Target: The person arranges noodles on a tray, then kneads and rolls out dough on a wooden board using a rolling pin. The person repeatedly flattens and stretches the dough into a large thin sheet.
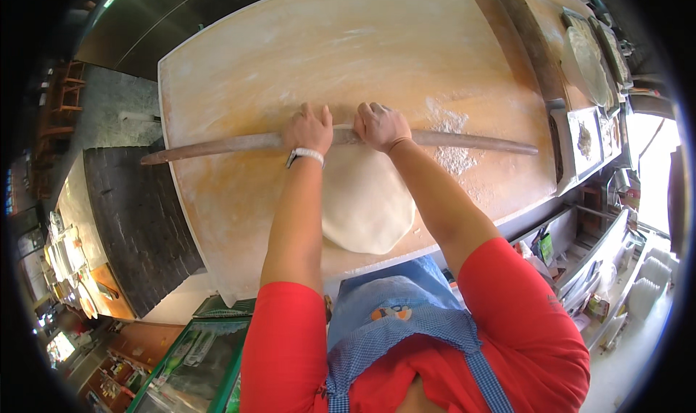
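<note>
A person in a red top and a blue checked apron (406,337) is leaning over a broad, floury wooden table (239,217), both arms reaching out from the near side. The left hand (308,131), with a white band (306,154) around its wrist, is grasping a long wooden rolling pin (478,142) just left of its middle; the right hand (381,126) is gripping the same pin a little further right, knuckles bent. The pin is lying crosswise, its left end jutting out past the table's left edge. A pale, rounded sheet of dough (367,206) is spreading flat between the forearms, its far part running under the pin and its near rim sitting close to the table's near edge. Loose flour (453,148) is lying scattered right of the right hand, partly beyond the pin. Trays (586,141) are standing past the table's right end, and a dark bench (138,224) is standing off to the left.
</note>
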